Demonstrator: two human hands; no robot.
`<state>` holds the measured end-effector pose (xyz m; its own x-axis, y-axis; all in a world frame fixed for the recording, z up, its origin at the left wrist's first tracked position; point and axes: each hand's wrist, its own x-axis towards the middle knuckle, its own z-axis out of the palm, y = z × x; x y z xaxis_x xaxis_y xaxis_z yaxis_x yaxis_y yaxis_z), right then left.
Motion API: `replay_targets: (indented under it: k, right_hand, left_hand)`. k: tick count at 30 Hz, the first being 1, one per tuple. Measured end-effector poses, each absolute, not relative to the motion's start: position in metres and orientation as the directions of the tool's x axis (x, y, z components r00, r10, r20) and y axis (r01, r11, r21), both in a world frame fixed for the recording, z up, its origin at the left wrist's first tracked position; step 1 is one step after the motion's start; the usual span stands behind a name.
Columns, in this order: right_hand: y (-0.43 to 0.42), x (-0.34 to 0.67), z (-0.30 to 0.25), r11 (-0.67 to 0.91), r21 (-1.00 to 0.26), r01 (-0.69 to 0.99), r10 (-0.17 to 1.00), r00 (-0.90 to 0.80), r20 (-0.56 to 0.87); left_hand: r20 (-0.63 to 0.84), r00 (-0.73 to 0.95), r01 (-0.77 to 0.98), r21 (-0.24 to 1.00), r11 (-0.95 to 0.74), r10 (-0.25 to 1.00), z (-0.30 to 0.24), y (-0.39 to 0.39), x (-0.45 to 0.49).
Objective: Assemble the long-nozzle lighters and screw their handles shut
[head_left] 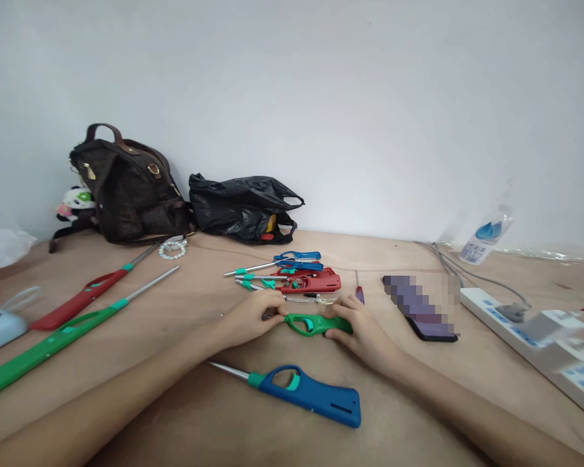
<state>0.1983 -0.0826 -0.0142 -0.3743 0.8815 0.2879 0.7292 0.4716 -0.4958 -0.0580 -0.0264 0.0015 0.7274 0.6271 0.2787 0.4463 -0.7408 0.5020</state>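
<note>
Both hands are on a green gas lighter [328,323] with a teal trigger, lying crosswise between them. My left hand [257,318] pinches its front end with closed fingers, covering that part. The fingers of my right hand [363,327] close around the back of the handle. Nearer to me lies a whole blue lighter [321,397] with a metal barrel. Just beyond my hands are red handle parts [324,283], blue handle parts [304,264], metal barrels and small pieces. A small screwdriver [360,295] rests past my right hand.
On the left lie a long red lighter [73,303], a long green lighter [53,342] and a pale blue object [0,331]. A dark backpack [131,188], black plastic bag [238,207] and bottle [486,235] stand by the wall. Rightward are a phone [421,308] and power strip [491,316].
</note>
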Motion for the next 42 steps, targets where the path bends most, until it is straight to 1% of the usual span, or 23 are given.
replay_targets:
  k: [4,9,12,14,16,19,22,23,25,27,31,32,34,38,42]
  right_hand:
    - [-0.081,0.196,-0.013,0.391,-0.549,0.739,0.921,-0.321,0.222]
    - [-0.082,0.194,-0.016,0.398,-0.509,0.763,0.916,-0.305,0.259]
    - [-0.083,0.194,-0.014,0.392,-0.538,0.746,0.92,-0.308,0.244]
    - [-0.084,0.193,-0.012,0.387,-0.58,0.717,0.922,-0.316,0.225]
    - [-0.086,0.192,-0.011,0.402,-0.606,0.687,0.915,-0.331,0.232]
    - [-0.09,0.191,-0.01,0.441,-0.6,0.667,0.897,-0.352,0.268]
    - [-0.093,0.191,-0.009,0.467,-0.575,0.672,0.884,-0.356,0.302]
    - [-0.094,0.191,-0.009,0.478,-0.56,0.677,0.878,-0.357,0.318]
    - [-0.094,0.193,-0.007,0.499,-0.516,0.696,0.865,-0.368,0.34]
    - [-0.095,0.195,-0.004,0.51,-0.461,0.726,0.858,-0.396,0.327]
    - [-0.096,0.197,0.0,0.491,-0.318,0.811,0.871,-0.443,0.213]
    - [-0.097,0.197,0.001,0.488,-0.273,0.829,0.872,-0.447,0.2]
    - [-0.097,0.198,0.002,0.499,-0.188,0.846,0.861,-0.459,0.22]
    - [-0.097,0.199,0.004,0.551,-0.095,0.829,0.811,-0.504,0.299]
    - [-0.099,0.195,0.008,0.536,-0.033,0.843,0.817,-0.51,0.269]
  left_hand:
    - [0.279,0.719,0.474,0.473,-0.743,0.637,0.001,-0.028,-0.056]
    - [0.266,0.714,0.547,0.367,-0.753,0.648,0.002,-0.033,-0.052]
    - [0.256,0.697,0.583,0.34,-0.738,0.669,0.004,-0.035,-0.05]
    - [0.238,0.687,0.59,0.37,-0.718,0.687,0.006,-0.036,-0.05]
    - [0.21,0.674,0.585,0.435,-0.685,0.708,0.009,-0.036,-0.05]
    - [0.176,0.657,0.572,0.517,-0.636,0.733,0.012,-0.037,-0.051]
    - [0.194,0.666,0.547,0.53,-0.648,0.72,0.014,-0.039,-0.051]
    - [0.215,0.677,0.535,0.513,-0.671,0.704,0.014,-0.04,-0.051]
    - [0.265,0.706,0.517,0.44,-0.734,0.657,0.014,-0.042,-0.05]
    - [0.316,0.735,0.506,0.332,-0.796,0.599,0.013,-0.044,-0.05]
    - [0.414,0.78,0.475,0.095,-0.875,0.469,0.013,-0.049,-0.05]
    - [0.43,0.791,0.466,0.038,-0.884,0.436,0.013,-0.051,-0.05]
    - [0.452,0.807,0.452,-0.055,-0.89,0.381,0.014,-0.053,-0.051]
    - [0.482,0.815,0.433,-0.136,-0.891,0.323,0.014,-0.053,-0.052]
    - [0.496,0.813,0.445,-0.188,-0.876,0.306,0.014,-0.056,-0.049]
